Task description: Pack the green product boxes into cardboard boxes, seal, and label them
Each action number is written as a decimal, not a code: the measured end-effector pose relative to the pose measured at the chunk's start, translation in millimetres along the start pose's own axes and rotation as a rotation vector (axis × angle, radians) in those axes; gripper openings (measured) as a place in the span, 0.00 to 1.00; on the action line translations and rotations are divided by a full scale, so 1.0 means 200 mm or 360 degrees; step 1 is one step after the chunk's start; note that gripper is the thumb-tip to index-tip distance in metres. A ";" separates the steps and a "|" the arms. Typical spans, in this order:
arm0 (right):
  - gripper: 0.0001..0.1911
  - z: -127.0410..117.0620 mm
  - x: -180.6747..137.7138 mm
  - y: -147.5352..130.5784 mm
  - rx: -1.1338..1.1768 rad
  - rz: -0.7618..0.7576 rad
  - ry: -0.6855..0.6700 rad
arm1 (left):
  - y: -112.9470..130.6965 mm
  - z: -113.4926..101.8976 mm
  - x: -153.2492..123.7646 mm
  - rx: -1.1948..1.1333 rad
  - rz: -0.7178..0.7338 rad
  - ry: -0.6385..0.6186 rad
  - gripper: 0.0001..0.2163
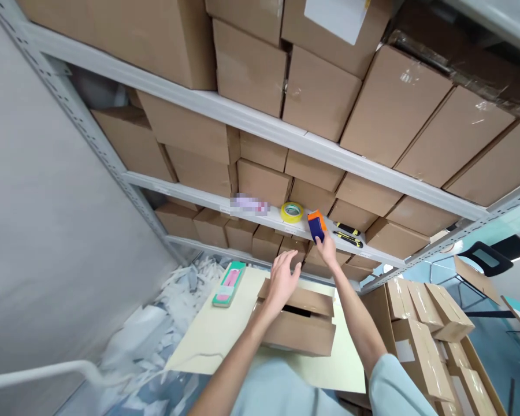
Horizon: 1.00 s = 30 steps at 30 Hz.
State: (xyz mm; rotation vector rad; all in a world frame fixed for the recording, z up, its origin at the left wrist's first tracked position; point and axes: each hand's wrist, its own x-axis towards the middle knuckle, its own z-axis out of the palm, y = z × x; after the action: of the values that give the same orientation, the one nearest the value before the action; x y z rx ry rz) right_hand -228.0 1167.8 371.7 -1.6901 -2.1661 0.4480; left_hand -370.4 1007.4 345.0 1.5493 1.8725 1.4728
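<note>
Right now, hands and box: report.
Right hand gripping orange-and-blue object by shelf. Left hand open, over box. Box top gapped. Tape roll nearby on shelf.

The fingers (281,260) of the left hand (279,284) and of the right hand (328,251) are bare, and so are the slim forearms (353,306) behind them. Well back from the right fingers, a loose pale blue sleeve (392,381) ends near the elbow. Well behind both sets of fingers, the garment front (273,393) shows the same pale blue, softly creased.
</note>
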 end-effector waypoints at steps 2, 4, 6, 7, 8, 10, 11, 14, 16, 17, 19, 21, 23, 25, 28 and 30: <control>0.22 0.06 -0.19 0.03 0.0664 -0.0043 0.0084 | -0.01 -0.04 -0.05 -0.0171 -0.0081 -0.0013 0.15; 0.24 0.11 -0.41 0.04 0.1276 -0.0080 0.0049 | 0.00 -0.05 -0.12 -0.0330 -0.0145 -0.0042 0.14; 0.26 0.14 -0.63 0.02 0.1566 -0.0071 0.0009 | 0.01 -0.05 -0.18 -0.0471 -0.0190 -0.0073 0.12; 0.26 0.14 -0.72 0.00 0.1625 -0.0053 -0.0006 | 0.02 -0.05 -0.21 -0.0529 -0.0224 -0.0084 0.11; 0.26 0.14 -0.79 -0.02 0.1654 -0.0029 -0.0023 | 0.02 -0.06 -0.24 -0.0580 -0.0270 -0.0095 0.12; 0.26 0.12 -0.90 -0.07 0.1664 0.0005 -0.0067 | 0.01 -0.08 -0.28 -0.0693 -0.0377 -0.0160 0.14; 0.26 0.10 -0.94 -0.09 0.1662 0.0013 -0.0096 | 0.00 -0.10 -0.29 -0.0756 -0.0423 -0.0226 0.16; 0.25 0.04 -1.00 -0.11 0.1663 0.0014 -0.0222 | 0.00 -0.16 -0.32 -0.0890 -0.0473 -0.0446 0.18; 0.26 0.01 -1.03 -0.10 0.1649 0.0021 -0.0319 | 0.01 -0.19 -0.35 -0.0879 -0.0424 -0.0518 0.17; 0.26 0.00 -1.03 -0.10 0.1639 0.0032 -0.0351 | 0.02 -0.20 -0.36 -0.0864 -0.0387 -0.0530 0.17; 0.28 -0.01 -1.05 -0.09 0.1614 0.0058 -0.0373 | 0.05 -0.21 -0.39 -0.0836 -0.0322 -0.0534 0.16; 0.29 -0.02 -1.07 -0.09 0.1565 0.0062 -0.0339 | 0.07 -0.24 -0.41 -0.0795 -0.0296 -0.0538 0.15; 0.29 -0.04 -1.09 -0.08 0.1468 0.0018 -0.0318 | 0.10 -0.28 -0.41 -0.0737 -0.0325 -0.0501 0.15; 0.26 -0.08 -1.11 -0.07 0.1321 -0.0082 -0.0340 | 0.13 -0.35 -0.38 -0.0681 -0.0352 -0.0380 0.18; 0.19 -0.16 -1.14 -0.06 0.1017 -0.0321 -0.0328 | 0.19 -0.48 -0.31 -0.0603 -0.0208 -0.0223 0.18; 0.14 -0.21 -1.15 -0.04 0.0810 -0.0508 -0.0273 | 0.24 -0.56 -0.27 -0.0533 -0.0043 -0.0213 0.17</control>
State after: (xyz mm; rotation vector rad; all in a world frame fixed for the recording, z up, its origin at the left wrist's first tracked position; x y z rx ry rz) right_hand -163.9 944.8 394.1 -1.0471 -2.1401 0.9789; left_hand -407.2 898.8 413.8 1.4179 1.4772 1.5354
